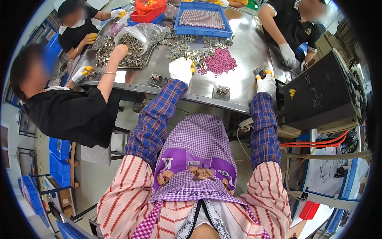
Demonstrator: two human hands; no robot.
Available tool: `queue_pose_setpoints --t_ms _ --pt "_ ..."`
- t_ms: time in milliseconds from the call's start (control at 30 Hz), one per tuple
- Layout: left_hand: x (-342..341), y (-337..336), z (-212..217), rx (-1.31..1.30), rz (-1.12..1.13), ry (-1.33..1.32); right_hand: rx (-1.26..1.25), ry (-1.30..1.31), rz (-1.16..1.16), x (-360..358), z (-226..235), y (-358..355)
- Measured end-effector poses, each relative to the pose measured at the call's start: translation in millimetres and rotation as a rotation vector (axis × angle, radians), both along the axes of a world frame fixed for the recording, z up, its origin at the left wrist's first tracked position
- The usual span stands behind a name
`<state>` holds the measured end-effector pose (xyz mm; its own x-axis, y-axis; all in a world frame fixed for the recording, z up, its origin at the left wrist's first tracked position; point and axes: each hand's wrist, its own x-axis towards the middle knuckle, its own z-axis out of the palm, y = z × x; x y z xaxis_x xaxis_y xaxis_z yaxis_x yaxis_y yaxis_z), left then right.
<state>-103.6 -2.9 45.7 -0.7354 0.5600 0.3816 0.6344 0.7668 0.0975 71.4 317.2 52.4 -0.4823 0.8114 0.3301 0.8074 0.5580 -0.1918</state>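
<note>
My left hand (181,70), in a white glove with yellow fingertips, rests at the near edge of loose small metal pieces (180,51). Its fingers are curled, and what they hold, if anything, is hidden. A heap of small pink rings (221,61) lies just right of it. Near the table's right edge, my right hand (266,83), gloved alike, has its fingers bent around a small dark piece too unclear to name. Between my hands, a small metal block (221,92) with little parts on top stands by the front edge; a similar block (156,79) is left of my left hand.
A blue tray (184,30) of upright small pieces in rows stands at the back of the metal table (248,44), beside a red bin (148,16). Left lies a metal tray (137,66) heaped with parts. A black machine box (318,93) borders the right. Co-workers sit around.
</note>
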Motion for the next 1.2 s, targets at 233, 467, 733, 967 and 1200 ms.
queue_pose_setpoints --t_ms 233,467,733,967,1200 --pt "56.8 -24.9 6.9 0.56 0.195 -0.64 -0.027 0.007 -0.021 4.3 -9.7 2.8" --pt "103.0 23.3 -9.1 1.202 0.04 -0.907 -0.001 0.045 0.039 -2.0 -1.6 -3.0" --pt "104.8 19.7 3.1 0.756 0.097 -0.696 -0.044 -0.038 -0.023 0.9 -4.5 1.2" --pt "103.0 -6.8 -37.5 0.488 -0.004 0.056 -0.003 -0.085 -0.034 3.2 8.9 -8.6" --pt "102.4 -6.0 -34.4 0.52 -0.034 0.094 -0.059 -0.09 0.093 -18.8 24.4 -47.4"
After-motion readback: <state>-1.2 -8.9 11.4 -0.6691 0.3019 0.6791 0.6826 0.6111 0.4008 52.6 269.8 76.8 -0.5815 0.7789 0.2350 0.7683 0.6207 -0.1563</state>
